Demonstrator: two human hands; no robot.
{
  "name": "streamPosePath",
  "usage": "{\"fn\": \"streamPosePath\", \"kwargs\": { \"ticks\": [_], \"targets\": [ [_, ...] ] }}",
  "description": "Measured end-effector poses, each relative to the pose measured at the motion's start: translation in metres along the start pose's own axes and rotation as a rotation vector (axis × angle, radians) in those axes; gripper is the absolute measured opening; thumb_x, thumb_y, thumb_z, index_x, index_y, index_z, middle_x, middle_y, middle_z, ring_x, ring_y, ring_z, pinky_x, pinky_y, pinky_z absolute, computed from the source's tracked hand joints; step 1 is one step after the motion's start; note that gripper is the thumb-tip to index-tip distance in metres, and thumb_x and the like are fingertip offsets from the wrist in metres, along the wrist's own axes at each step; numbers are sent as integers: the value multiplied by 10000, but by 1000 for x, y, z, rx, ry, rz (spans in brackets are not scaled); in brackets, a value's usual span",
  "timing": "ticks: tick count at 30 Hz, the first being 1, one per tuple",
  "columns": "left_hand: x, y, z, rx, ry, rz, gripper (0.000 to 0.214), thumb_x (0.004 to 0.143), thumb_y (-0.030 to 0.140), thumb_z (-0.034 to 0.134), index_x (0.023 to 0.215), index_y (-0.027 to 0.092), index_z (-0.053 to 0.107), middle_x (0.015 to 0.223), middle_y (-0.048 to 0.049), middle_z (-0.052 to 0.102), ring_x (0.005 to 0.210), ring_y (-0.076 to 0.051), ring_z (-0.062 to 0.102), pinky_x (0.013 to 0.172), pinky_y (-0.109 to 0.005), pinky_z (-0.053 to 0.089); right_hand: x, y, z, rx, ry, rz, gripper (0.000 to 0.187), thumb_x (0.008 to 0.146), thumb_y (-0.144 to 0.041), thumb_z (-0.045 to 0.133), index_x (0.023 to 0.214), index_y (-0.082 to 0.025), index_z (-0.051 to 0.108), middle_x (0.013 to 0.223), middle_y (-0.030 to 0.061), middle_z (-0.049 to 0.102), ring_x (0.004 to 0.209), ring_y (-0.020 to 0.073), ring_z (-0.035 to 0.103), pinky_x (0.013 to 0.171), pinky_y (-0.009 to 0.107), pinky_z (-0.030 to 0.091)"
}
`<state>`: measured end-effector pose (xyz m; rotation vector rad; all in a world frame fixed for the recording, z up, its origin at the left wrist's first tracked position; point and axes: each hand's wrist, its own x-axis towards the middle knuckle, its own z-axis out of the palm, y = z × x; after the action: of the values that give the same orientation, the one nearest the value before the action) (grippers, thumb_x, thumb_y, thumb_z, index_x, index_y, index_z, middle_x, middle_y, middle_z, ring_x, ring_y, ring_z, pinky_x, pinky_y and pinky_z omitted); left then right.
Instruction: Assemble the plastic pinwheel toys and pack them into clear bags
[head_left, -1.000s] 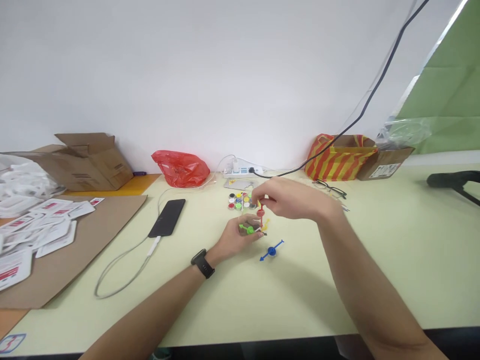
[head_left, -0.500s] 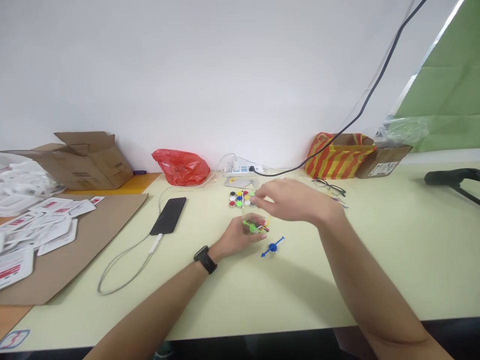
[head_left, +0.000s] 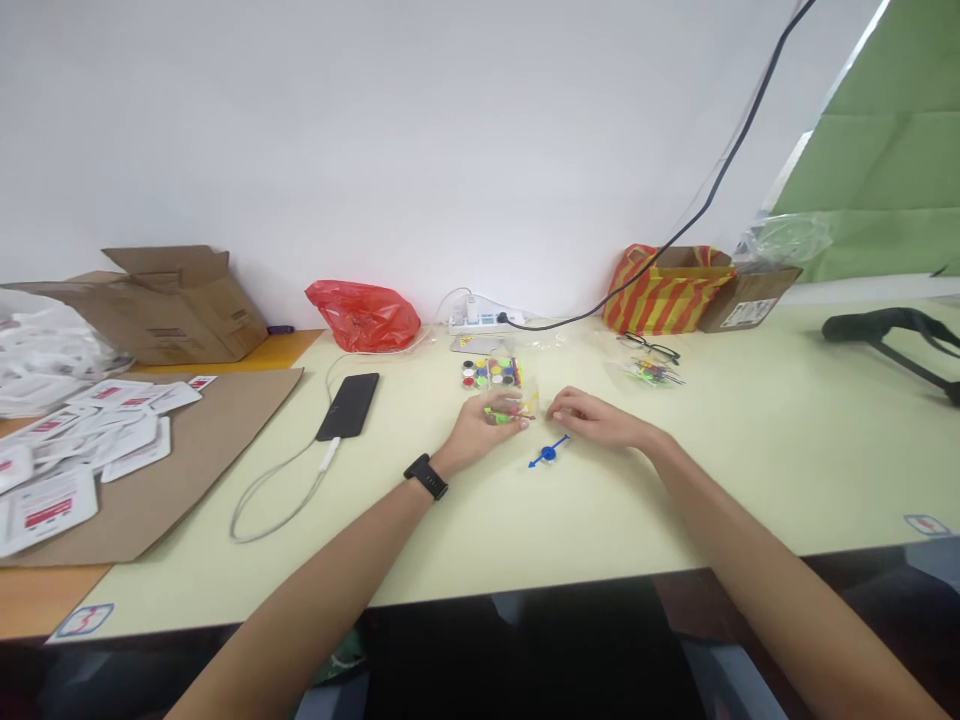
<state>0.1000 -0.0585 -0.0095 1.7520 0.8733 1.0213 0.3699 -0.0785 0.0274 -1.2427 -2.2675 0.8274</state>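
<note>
My left hand [head_left: 484, 425], with a black watch on its wrist, is closed around a small clear plastic bag [head_left: 530, 396] holding green, red and yellow arrow-shaped spinners. Part of the bag is hidden by the fingers. My right hand [head_left: 592, 415] hovers just right of the bag, fingers loosely bent and apart, with nothing visible in them. Below and between both hands, a blue arrow spinner [head_left: 548, 455] on a round base lies on the table. Behind the left hand, several small round coloured discs [head_left: 480, 374] stand in rows, some apparently under clear plastic.
A phone [head_left: 349, 407] on a charging cable lies left. Glasses [head_left: 649, 348] and a clear bag of coloured pieces [head_left: 651, 374] lie right. Along the wall are a red plastic bag [head_left: 364, 318], a power strip [head_left: 484, 316], a striped bag [head_left: 660, 295] and cardboard boxes [head_left: 180, 310].
My right hand has come down and back from above the discs to the right of the blue spinner. The left hand still holds the bag, which now leans rightward. The view has shifted.
</note>
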Motion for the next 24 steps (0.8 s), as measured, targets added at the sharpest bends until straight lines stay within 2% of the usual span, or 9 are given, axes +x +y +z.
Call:
{"fn": "streamPosePath", "kwargs": {
  "ticks": [2, 5, 8, 12, 17, 21, 24],
  "targets": [
    [0, 1, -1, -7, -53, -10, 591, 705, 416, 922, 1210, 180, 726, 1153, -117, 761, 1051, -257, 721, 858, -347, 582, -4, 7, 10, 80, 23, 31, 392, 1018, -493, 493, 1086, -189, 732, 1165, 120, 626, 1030, 247, 620, 924, 390, 502],
    [1, 1, -4, -21, -131, -33, 597, 670, 434, 937, 1158, 151, 743, 1132, -123, 764, 1025, -254, 724, 862, -351, 581, -10, 7, 5, 144, -127, -17, 381, 937, -550, 656, 1085, -211, 750, 1213, 97, 613, 1030, 229, 605, 932, 368, 496],
    [1, 2, -6, -8, -105, -48, 594, 669, 469, 933, 1128, 134, 762, 1115, -128, 770, 962, -241, 725, 813, -327, 574, -13, 5, -2, 151, -224, -68, 398, 808, -556, 813, 1019, -220, 777, 1247, 86, 593, 1014, 207, 596, 925, 338, 498],
    [1, 7, -5, -32, -122, -107, 610, 697, 509, 915, 1144, 122, 763, 1047, -126, 789, 875, -224, 727, 748, -306, 570, -12, 3, 1, 182, -199, -49, 411, 796, -575, 816, 876, -175, 769, 1061, 74, 647, 884, 182, 592, 797, 308, 496],
    [1, 17, -4, -71, -164, -212, 628, 717, 524, 906, 1155, 105, 744, 868, -109, 788, 747, -189, 719, 637, -267, 557, -10, 3, 6, 260, -214, 26, 479, 763, -603, 834, 875, -140, 785, 742, 26, 650, 680, 152, 520, 625, 286, 418],
    [0, 22, -4, 2, -178, -239, 664, 750, 558, 871, 1222, 115, 724, 791, -83, 770, 621, -140, 661, 481, -200, 452, -8, 1, 11, 331, -131, 35, 505, 794, -612, 801, 949, -132, 808, 781, 49, 697, 690, 154, 519, 626, 286, 409],
    [0, 22, -6, 39, -175, -240, 696, 754, 587, 854, 1255, 125, 713, 799, -76, 771, 622, -137, 646, 451, -190, 430, -6, -1, 14, 344, -115, 24, 528, 820, -622, 769, 1009, -131, 818, 874, 77, 741, 738, 171, 552, 670, 296, 439]
  ]
}}
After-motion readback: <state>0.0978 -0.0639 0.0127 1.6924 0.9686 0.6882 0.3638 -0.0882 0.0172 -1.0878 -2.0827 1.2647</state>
